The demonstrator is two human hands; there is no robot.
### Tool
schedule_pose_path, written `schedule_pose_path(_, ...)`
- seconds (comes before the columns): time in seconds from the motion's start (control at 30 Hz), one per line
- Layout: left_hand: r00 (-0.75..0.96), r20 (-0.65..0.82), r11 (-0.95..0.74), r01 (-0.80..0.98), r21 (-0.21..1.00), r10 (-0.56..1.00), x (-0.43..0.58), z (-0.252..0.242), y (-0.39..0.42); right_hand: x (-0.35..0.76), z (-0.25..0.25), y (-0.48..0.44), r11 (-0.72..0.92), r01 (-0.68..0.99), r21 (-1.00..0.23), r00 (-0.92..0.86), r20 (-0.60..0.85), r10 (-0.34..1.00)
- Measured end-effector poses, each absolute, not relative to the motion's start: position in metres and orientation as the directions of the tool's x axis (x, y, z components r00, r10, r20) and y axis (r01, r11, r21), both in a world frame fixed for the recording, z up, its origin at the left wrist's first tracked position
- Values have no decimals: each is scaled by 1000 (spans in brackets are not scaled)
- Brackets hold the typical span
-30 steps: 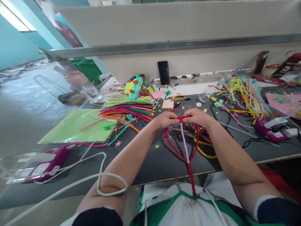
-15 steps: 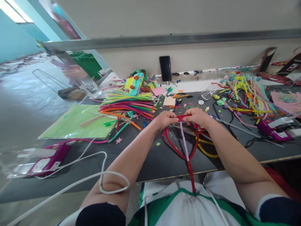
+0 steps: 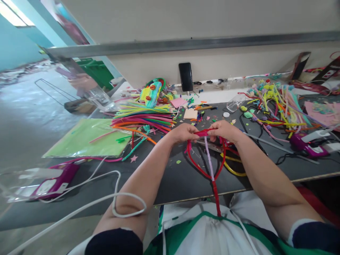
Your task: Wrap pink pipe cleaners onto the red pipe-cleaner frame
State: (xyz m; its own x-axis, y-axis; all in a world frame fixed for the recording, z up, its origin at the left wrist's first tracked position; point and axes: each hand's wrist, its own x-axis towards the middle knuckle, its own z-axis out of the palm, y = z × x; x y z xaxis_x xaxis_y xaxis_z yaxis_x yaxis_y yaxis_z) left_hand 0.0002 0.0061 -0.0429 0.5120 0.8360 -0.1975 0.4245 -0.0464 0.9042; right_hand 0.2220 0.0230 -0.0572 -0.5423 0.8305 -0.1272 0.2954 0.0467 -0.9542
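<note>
My left hand (image 3: pixel 183 133) and my right hand (image 3: pixel 222 129) pinch the top of a red pipe-cleaner loop (image 3: pixel 196 163) from both sides, fingertips almost meeting. The loop hangs toward my chest and narrows into a red twisted stem (image 3: pixel 216 200). A pale purple pipe cleaner (image 3: pixel 209 161) runs down the loop's middle from the pinched top to the stem. Both hands hover over the dark grey table (image 3: pixel 186 180), a little beyond its front edge.
A pile of coloured pipe cleaners (image 3: pixel 145 120) and a green sheet (image 3: pixel 87 138) lie left; another tangle (image 3: pixel 273 104) lies right. Purple glue guns sit at far left (image 3: pixel 53 182) and right (image 3: pixel 305 147). A white cable (image 3: pixel 117 203) loops over my left forearm. A phone (image 3: pixel 185 77) leans on the back wall.
My hands have stayed pinched on the loop's top, with only small finger shifts. The view has tilted slightly, so everything sits a little lower left.
</note>
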Motion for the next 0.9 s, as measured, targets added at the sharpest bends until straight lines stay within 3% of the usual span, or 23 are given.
schedule_pose_path(0.23,477,-210,-61,493,868,854,-2,-50,11,219,-57,22,-52,303,-952,-508,-207,836)
schedule_pose_path(0.43,614,-248,44,328,944,750,-19,-48,12,229,-59,25,-78,163,-984,-590,-160,792)
schedule_pose_path(0.57,530,-240,80,307,948,813,-32,-44,12,241,-61,26,-113,64,-991,-569,-130,812)
schedule_pose_path(0.7,490,-222,84,288,954,843,-35,-42,9,249,-57,23,-116,118,-986,-556,-163,815)
schedule_pose_path(0.9,562,-263,118,281,952,784,-33,-39,-1,255,-47,18,-108,180,-978,-644,-200,738)
